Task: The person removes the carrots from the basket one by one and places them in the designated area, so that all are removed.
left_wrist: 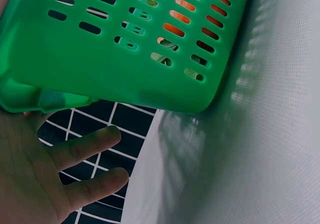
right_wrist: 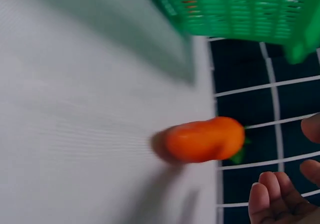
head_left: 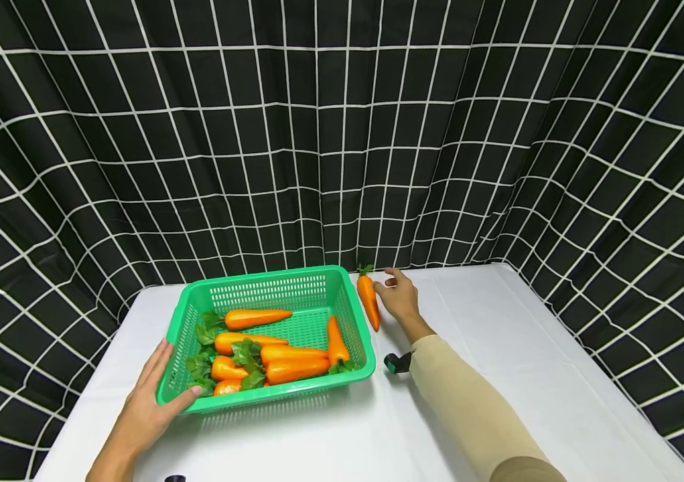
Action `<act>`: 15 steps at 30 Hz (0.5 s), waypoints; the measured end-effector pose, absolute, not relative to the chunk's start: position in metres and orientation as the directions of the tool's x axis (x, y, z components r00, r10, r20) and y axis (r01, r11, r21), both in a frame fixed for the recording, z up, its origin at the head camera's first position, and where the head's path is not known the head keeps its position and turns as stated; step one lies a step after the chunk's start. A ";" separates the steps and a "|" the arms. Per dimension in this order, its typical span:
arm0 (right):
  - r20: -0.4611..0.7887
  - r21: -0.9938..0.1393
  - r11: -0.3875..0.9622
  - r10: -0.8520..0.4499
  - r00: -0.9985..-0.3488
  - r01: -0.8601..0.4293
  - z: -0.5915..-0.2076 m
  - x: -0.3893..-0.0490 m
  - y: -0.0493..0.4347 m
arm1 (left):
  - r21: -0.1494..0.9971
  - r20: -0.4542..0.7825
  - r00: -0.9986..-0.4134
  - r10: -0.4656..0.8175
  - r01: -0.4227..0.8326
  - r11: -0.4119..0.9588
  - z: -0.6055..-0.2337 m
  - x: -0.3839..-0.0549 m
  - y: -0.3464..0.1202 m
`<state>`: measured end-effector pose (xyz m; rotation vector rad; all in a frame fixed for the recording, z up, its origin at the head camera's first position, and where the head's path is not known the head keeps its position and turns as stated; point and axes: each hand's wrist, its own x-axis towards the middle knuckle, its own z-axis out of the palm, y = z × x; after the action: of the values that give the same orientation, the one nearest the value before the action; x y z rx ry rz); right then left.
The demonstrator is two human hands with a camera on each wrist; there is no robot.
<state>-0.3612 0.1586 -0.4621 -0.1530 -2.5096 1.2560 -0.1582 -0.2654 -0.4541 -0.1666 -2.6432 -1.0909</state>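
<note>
Nearest: white tablecloth (head_left: pixel 257 448), matte, fine woven grain in the left wrist view, runs under everything. Right forearm in a plain beige sleeve (head_left: pixel 474 402), smooth fabric; small black-and-green piece (head_left: pixel 398 363) sits by that wrist. Basket (head_left: pixel 356 308) is between the hands, just beside the left one: green, looks like moulded plastic, slightly glossy, rectangular with rounded corners and a broad smooth rim, walls pierced with rows of rounded slots, floor a finer grid. Inside, to the right of the left hand: at least seven carrots (head_left: pixel 257 318), glossy smooth orange, fat shoulder tapering to a blunt tip; crinkly green leaf tops (head_left: pixel 246 353) mostly bunched toward the left hand. One carrot there stands apart along the right wall, tip pointing away. Left hand (head_left: pixel 149 402): fingers extended and spread, lying along the outside of the basket's left end, thumb over the front-left corner of the rim; steadying contact only, no fist. Right hand (head_left: pixel 400 296): farther out, past the basket's right wall, fingers loosely bent, clear gap between thumb and fingers, nothing gripped. Loose carrot (head_left: pixel 369 301) lies just left of it on the cloth, between hand and basket, leafy end away, tip toward the near side; thumb tip right beside it, can't tell if touching. Farthest, beyond both hands: black curtain (head_left: pixel 342 134), white grid lines, soft vertical folds.
</note>
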 end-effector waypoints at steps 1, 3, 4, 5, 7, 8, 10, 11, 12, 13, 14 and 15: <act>0.254 -0.798 0.600 0.237 -0.938 -0.064 -0.458 -0.361 0.159 | 0.673 0.297 -0.955 0.000 0.209 0.710 -0.454 -0.158 -0.266; 0.278 -0.803 0.589 0.227 -0.934 -0.096 -0.449 -0.359 0.159 | 0.674 0.292 -0.956 -0.005 0.202 0.711 -0.454 -0.159 -0.266; 0.289 -0.806 0.581 0.221 -0.931 -0.112 -0.445 -0.358 0.159 | 0.673 0.289 -0.957 -0.008 0.198 0.712 -0.454 -0.159 -0.266; 0.302 -0.808 0.574 0.212 -0.930 -0.131 -0.441 -0.358 0.158 | 0.673 0.288 -0.958 -0.008 0.196 0.713 -0.454 -0.159 -0.266; 0.323 -0.814 0.555 0.188 -0.928 -0.171 -0.432 -0.355 0.157 | 0.672 0.283 -0.959 -0.009 0.191 0.715 -0.454 -0.159 -0.267; 0.336 -0.815 0.546 0.171 -0.926 -0.195 -0.428 -0.354 0.157 | 0.672 0.281 -0.960 -0.008 0.191 0.716 -0.454 -0.159 -0.267; 0.363 -0.814 0.528 0.139 -0.921 -0.241 -0.419 -0.350 0.155 | 0.674 0.273 -0.962 -0.010 0.184 0.716 -0.454 -0.159 -0.267; 0.381 -0.812 0.518 0.120 -0.917 -0.269 -0.415 -0.349 0.154 | 0.676 0.272 -0.962 -0.009 0.184 0.714 -0.454 -0.159 -0.266; 0.395 -0.812 0.503 0.100 -0.913 -0.296 -0.411 -0.346 0.152 | 0.677 0.270 -0.963 -0.009 0.183 0.713 -0.454 -0.159 -0.266; 0.410 -0.811 0.489 0.081 -0.909 -0.322 -0.407 -0.344 0.151 | 0.678 0.270 -0.963 -0.009 0.184 0.711 -0.454 -0.159 -0.266; 0.425 -0.811 0.468 0.060 -0.903 -0.351 -0.403 -0.342 0.149 | 0.681 0.271 -0.962 -0.009 0.185 0.709 -0.454 -0.159 -0.265; 0.437 -0.811 0.449 0.038 -0.899 -0.376 -0.399 -0.339 0.148 | 0.683 0.272 -0.962 -0.009 0.187 0.706 -0.454 -0.158 -0.265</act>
<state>-0.3393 0.1477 -0.3991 0.2853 -2.3113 1.4393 -0.1582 -0.2650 -0.4537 -0.1415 -2.6589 -1.1063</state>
